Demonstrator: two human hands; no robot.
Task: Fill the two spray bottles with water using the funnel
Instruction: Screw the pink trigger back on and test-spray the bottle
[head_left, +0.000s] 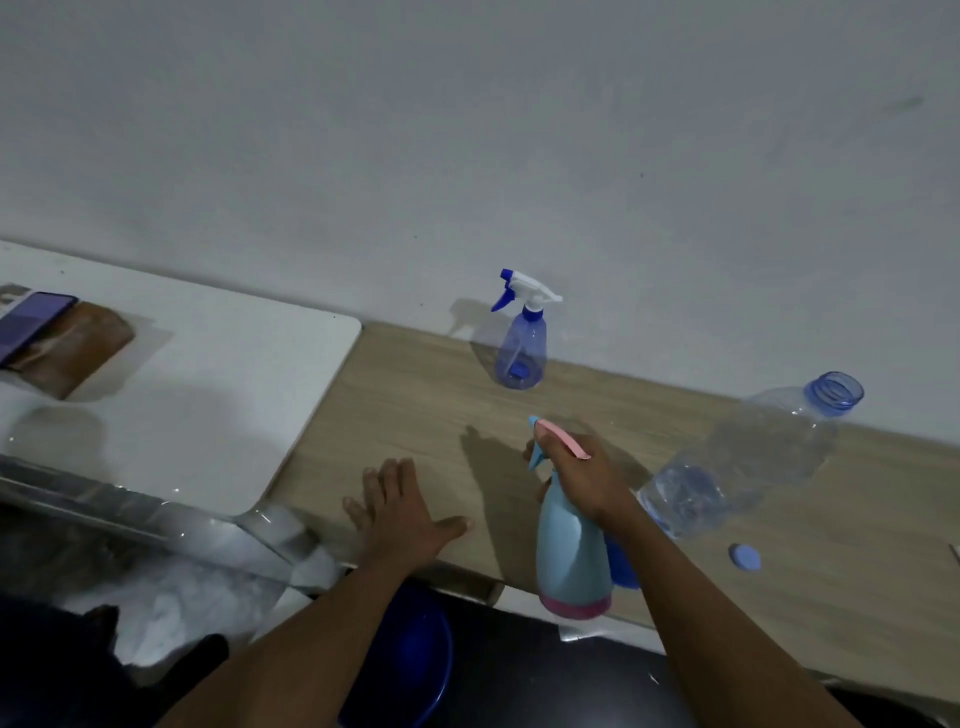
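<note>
Palm down, your left hand (410, 514) rests flat on the wooden table (415, 395) in the lower middle of the frame. Its fingers are straight and slightly spread, the thumb is out to the right, and it holds nothing. Your left forearm runs in from the bottom edge. Your right hand (582, 478) comes in from the lower right and grips the neck of the light-blue spray bottle (571, 551), fingers curled just under its pink trigger head. That bottle stands upright near the table's front edge. The translucent blue spray bottle (521, 353) stands well apart from it against the wall, above centre, with its sprayer on. To the right of your right hand is a large clear water bottle (753, 457) with an uncapped blue neck. A blue cap (744, 557) lies on the table near its base. You cannot tell what the blue shape (623, 566) half hidden behind the light-blue bottle is.
</note>
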